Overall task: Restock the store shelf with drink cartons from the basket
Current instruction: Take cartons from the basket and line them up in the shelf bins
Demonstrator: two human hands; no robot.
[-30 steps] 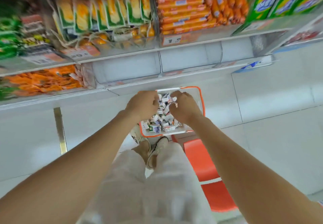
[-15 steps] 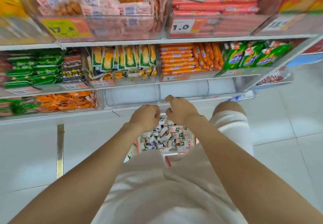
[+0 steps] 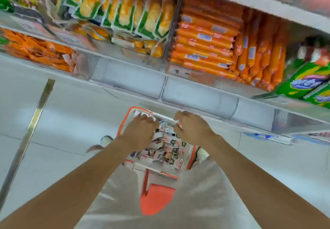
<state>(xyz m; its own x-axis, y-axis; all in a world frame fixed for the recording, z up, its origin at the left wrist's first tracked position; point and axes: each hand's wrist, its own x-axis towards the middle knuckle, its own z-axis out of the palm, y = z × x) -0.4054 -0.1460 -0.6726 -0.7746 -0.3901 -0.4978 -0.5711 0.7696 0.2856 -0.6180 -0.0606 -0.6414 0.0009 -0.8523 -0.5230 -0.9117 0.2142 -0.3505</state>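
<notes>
Head view, tilted and blurred with motion, looks down on the basket [image 3: 131, 111], a pale tub with an orange rim standing on the white tiled floor [image 3: 75, 121]. It is heaped with small drink cartons [image 3: 167, 145], lying at every angle.

Both hands are over the far end of the basket and hide that part of the heap. The left hand [image 3: 141, 132] is at the far left corner, fingers curled down onto the drink cartons; whether it holds one is hidden. The right hand [image 3: 193, 128] is over the far right side, fingers curled, and a red-and-white corner of one of the drink cartons sticks out below its knuckles, so it seems to grip that one. The two hands are apart, with the heap showing between them.

Pale trousers [image 3: 187, 202] cover the near right corner of the basket, and an orange plastic piece [image 3: 157, 199] lies on the near side. A shoe [image 3: 106, 139] shows just left of the basket; further left a metal strip [image 3: 34, 118] runs across the floor.

Just beyond the far rim the lowest shelf [image 3: 196, 95] juts out, with clear-walled compartments. Above it, beyond the basket, stand orange sausage packs [image 3: 205, 50], yellow corn packs [image 3: 125, 14] to their left, orange snack packets [image 3: 35, 50] further left, and green bags [image 3: 303, 84] to the far right.
</notes>
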